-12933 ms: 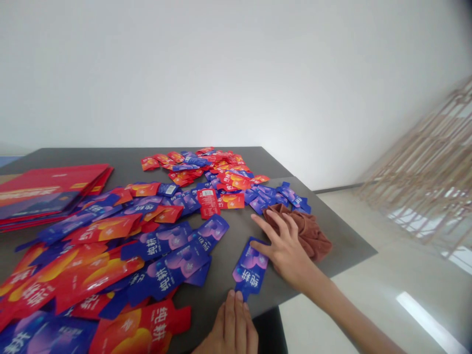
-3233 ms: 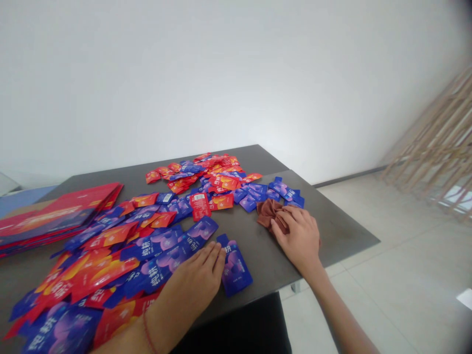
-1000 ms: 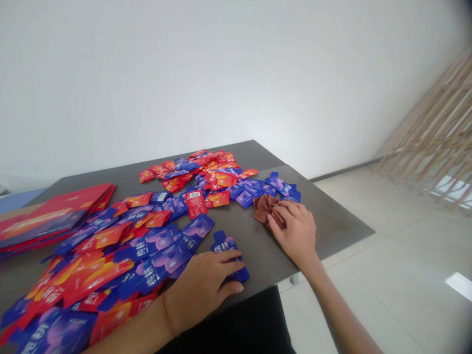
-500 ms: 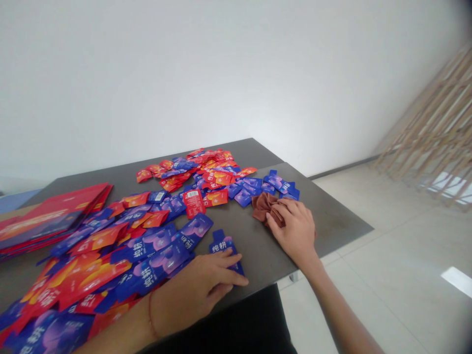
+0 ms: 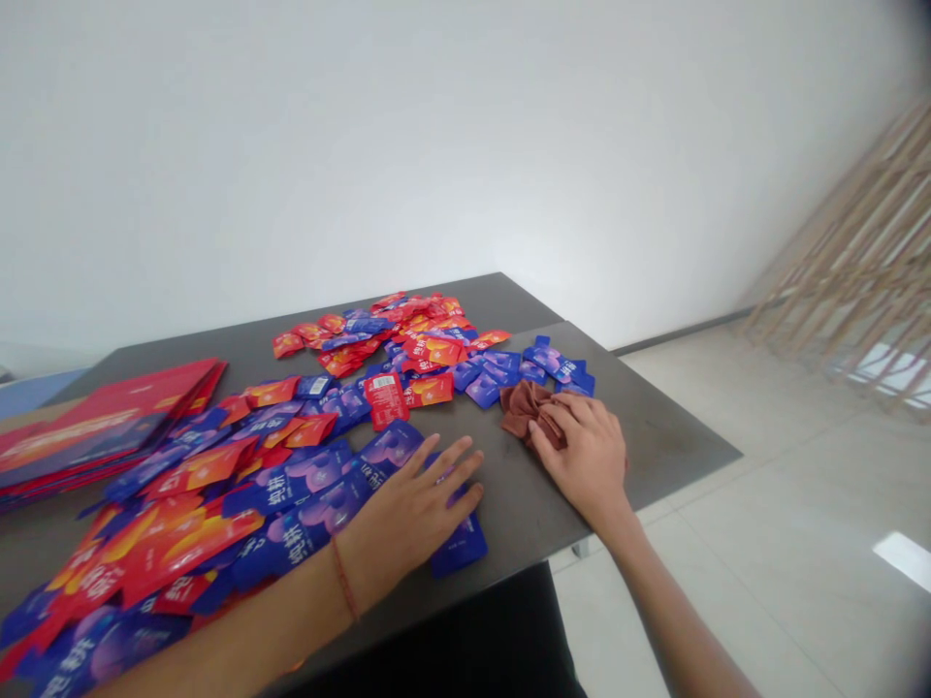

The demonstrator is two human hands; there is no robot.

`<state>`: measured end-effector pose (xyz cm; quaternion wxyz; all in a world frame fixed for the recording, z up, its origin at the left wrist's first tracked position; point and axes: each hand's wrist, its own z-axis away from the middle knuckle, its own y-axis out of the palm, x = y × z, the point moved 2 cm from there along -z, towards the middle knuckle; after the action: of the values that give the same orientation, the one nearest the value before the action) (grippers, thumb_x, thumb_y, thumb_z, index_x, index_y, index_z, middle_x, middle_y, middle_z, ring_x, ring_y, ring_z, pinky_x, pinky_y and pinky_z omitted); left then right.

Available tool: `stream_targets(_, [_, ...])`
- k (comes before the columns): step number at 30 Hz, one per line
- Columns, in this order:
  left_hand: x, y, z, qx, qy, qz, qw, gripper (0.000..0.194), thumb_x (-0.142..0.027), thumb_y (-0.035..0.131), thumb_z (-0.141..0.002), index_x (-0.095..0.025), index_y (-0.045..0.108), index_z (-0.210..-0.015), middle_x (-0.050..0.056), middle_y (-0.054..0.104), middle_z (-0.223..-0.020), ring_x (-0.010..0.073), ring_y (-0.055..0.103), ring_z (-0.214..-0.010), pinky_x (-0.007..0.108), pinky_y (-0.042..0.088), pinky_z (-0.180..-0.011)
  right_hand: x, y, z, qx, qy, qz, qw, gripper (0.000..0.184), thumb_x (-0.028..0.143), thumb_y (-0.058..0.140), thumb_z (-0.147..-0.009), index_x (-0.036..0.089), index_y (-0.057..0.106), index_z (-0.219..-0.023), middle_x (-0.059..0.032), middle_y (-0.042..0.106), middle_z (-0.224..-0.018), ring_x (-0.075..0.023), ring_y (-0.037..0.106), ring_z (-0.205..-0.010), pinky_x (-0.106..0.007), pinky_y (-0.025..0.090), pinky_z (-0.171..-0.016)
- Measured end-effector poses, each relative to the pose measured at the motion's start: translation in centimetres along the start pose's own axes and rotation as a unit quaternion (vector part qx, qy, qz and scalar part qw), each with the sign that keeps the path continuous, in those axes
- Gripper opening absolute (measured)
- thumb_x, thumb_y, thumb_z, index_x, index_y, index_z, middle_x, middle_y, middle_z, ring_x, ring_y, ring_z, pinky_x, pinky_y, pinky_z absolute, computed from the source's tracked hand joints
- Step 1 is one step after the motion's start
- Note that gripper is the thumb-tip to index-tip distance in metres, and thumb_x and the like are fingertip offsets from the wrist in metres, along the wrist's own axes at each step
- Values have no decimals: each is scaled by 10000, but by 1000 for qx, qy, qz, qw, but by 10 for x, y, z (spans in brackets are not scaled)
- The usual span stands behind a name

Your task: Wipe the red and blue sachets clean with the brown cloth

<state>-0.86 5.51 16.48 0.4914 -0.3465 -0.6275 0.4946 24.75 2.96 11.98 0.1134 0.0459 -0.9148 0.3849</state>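
Observation:
My left hand [image 5: 414, 514] is spread over a single blue pouch [image 5: 460, 548] near the table's front edge, covering most of its upper part. Its fingers are apart, and whether they touch the pouch I cannot tell. My right hand [image 5: 586, 456] is closed around a crumpled brown cloth [image 5: 528, 412] that rests on the table. Left of my left hand lies a heap of red and blue pouches [image 5: 196, 533]. Just beyond the cloth are several small blue sachets [image 5: 553, 361].
A stack of flat red bags [image 5: 109, 417] lies at the table's left. More small red and blue sachets [image 5: 429, 334] are piled toward the back of the dark table [image 5: 665, 436]. A white wall stands behind; a bamboo rack [image 5: 858, 262] is on the right.
Over the last second my left hand has shifted up over the pouch and spread its fingers. Since the oldest frame, my right hand has closed on the cloth; the single pouch lies turned differently.

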Motion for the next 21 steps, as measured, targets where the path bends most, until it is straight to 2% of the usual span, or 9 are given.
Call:
stream_targets(5, [6,-5,-6,-10,16,1,1000,277,-147,507,-1050,-193,693,-1250,119,606,-1523,325,485,-1495,571,393,-1220,0,0,0,-1,-1,8,1000,233,406,649,-991,235,756,-1108,-80,738,-1255,-301,591,-1185,-443,415,-972])
stream_targets(8, [9,-9,-7,-11,31,4,999,230,-180,523,-1057,-214,693,-1208,94,639,-1479,309,511,-1470,541,419,-1199,0,0,1,-6,-5,9,1000,232,409,647,-993,234,752,-1102,-83,740,-1257,-302,594,-1186,-447,414,-979])
stream_targets(14, [20,-24,7,-12,14,-2,1000,318,-142,538,-1021,-220,643,-1310,82,656,-1449,265,633,-1322,412,524,-1074,-1,1,2,-17,-21,10,1000,231,413,643,-993,230,751,-1083,-86,750,-1228,-303,609,-1156,-444,430,-954])
stream_targets(17, [44,-33,26,-7,-51,-7,999,437,-64,539,-971,-229,615,-1368,99,625,-1489,263,626,-1332,398,525,-1064,-2,2,2,-27,-26,16,999,233,410,648,-992,223,752,-1083,-87,754,-1220,-300,617,-1136,-440,438,-943])
stream_targets(21, [95,-41,68,-12,-192,59,980,592,-21,508,-876,-277,597,-1402,90,615,-1493,284,635,-1305,417,534,-1036,-3,3,2,-23,-29,23,999,240,415,649,-994,220,757,-1084,-81,753,-1222,-299,618,-1133,-434,438,-944])
